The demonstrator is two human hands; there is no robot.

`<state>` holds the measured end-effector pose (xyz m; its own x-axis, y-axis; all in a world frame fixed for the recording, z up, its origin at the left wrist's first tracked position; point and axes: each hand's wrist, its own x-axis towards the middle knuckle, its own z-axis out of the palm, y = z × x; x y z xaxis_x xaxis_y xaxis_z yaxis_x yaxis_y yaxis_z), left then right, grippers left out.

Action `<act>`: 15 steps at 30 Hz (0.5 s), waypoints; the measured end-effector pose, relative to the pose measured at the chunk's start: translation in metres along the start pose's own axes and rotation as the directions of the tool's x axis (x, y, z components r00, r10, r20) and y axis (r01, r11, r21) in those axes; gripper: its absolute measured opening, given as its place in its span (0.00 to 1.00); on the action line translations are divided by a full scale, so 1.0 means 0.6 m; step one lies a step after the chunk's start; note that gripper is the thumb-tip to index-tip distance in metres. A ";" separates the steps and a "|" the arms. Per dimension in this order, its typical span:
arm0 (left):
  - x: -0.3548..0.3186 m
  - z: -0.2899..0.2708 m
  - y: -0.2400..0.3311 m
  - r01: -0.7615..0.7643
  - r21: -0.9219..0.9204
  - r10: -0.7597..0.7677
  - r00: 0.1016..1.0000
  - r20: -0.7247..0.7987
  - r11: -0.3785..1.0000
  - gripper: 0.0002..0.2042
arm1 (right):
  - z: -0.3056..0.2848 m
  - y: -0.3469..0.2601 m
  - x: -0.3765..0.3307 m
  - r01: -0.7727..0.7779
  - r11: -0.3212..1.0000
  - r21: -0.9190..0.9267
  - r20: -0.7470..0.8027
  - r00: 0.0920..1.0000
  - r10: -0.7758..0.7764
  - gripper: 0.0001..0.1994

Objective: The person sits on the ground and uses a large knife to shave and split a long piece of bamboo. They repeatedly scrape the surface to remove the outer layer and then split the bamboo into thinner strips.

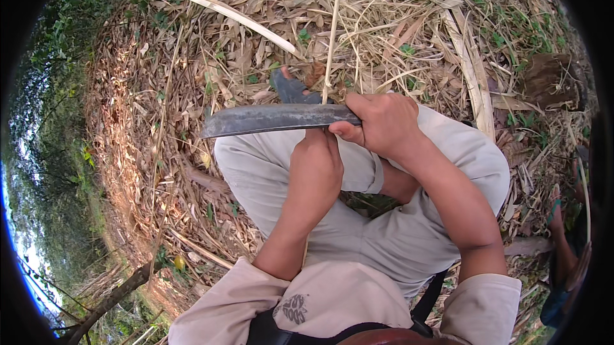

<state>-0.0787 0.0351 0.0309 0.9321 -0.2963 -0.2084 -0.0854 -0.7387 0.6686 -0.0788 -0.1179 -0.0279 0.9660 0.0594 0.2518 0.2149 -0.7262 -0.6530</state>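
My right hand (pixel 389 121) is wrapped round the handle end of a machete (pixel 272 120). Its long dark blade points left, lying crosswise above my lap. A thin pale strip of split bamboo or cane (pixel 334 31) runs away from me, meeting the blade near my right hand. Just on the near side of the blade, my left hand (pixel 314 169) is closed on the strip's near part. The blade hides its fingertips, and most of the strip there is covered. Beyond the blade a dark sandal (pixel 294 89) shows on my foot.
Dry leaves and straw (pixel 192 82) cover the ground. A pale split piece (pixel 236 20) lies ahead left, and a long flat strip (pixel 470 66) ahead right. A wood stump (pixel 551 81) stands farther right. Another person's leg (pixel 560 236) shows at the right edge; a branch (pixel 118 294) is lower left.
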 end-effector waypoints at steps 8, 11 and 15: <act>-0.009 0.006 -0.035 0.041 -0.099 -0.037 0.998 0.044 0.994 0.13 | 0.017 0.008 -0.001 -0.042 0.996 -0.085 -0.034 0.999 0.039 0.34; -0.005 0.004 -0.038 0.100 -0.352 -0.053 0.989 0.141 0.931 0.15 | 0.015 0.025 0.006 0.002 0.989 -0.147 -0.104 0.994 -0.018 0.34; -0.001 -0.007 -0.046 0.175 -0.321 -0.096 0.964 0.247 0.931 0.16 | 0.013 0.051 0.011 0.071 0.966 -0.248 -0.107 0.989 -0.100 0.34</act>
<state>-0.0755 0.0582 0.0158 0.8201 -0.3646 -0.4410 0.1962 -0.5448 0.8153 -0.0646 -0.1344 -0.0513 0.9188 0.0581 0.3905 0.2400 -0.8675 -0.4358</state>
